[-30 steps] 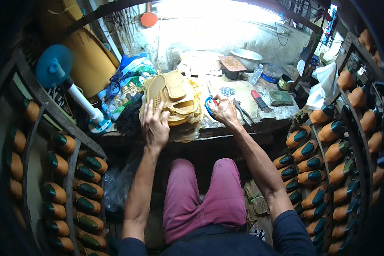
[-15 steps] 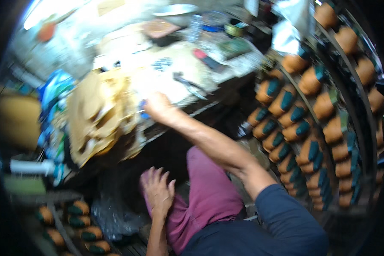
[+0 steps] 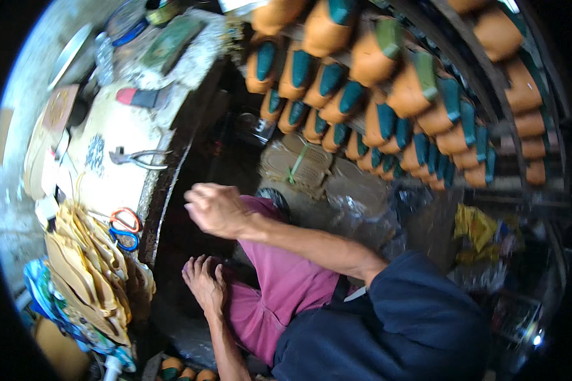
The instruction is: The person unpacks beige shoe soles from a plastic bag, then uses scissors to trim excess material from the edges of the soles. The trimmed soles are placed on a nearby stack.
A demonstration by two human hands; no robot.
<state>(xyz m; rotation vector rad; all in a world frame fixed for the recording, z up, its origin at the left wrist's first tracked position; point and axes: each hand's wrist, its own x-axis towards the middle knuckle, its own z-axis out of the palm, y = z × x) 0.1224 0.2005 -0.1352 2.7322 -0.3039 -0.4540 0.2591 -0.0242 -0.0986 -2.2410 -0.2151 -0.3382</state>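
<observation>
My left hand (image 3: 204,282) rests on my knee in purple trousers (image 3: 292,251), fingers spread and holding nothing. Just above it, clear of the bench edge, my right hand (image 3: 217,208) hangs in the air with its fingers curled loosely together; I see nothing in it. Scissors (image 3: 124,230) with orange and blue handles lie on the workbench (image 3: 111,197), left of my right hand. Farther up the bench are pincers (image 3: 140,157) with open handles and a scatter of small dark nails or tacks (image 3: 95,154). A thick stack of tan sole-shaped sheets (image 3: 86,267) leans at the near corner.
Racks of orange and green shoe lasts (image 3: 388,120) fill the far right side. On the floor lies a tied brown bundle (image 3: 295,166), with plastic wrapping and yellow bags (image 3: 475,228) farther right. A green block (image 3: 171,46) and a metal basin (image 3: 72,54) sit on the bench.
My right hand has come away from the bench beside the scissors, which stay there, and now hangs over the gap. The view has swung to the right. My left hand stays on the knee.
</observation>
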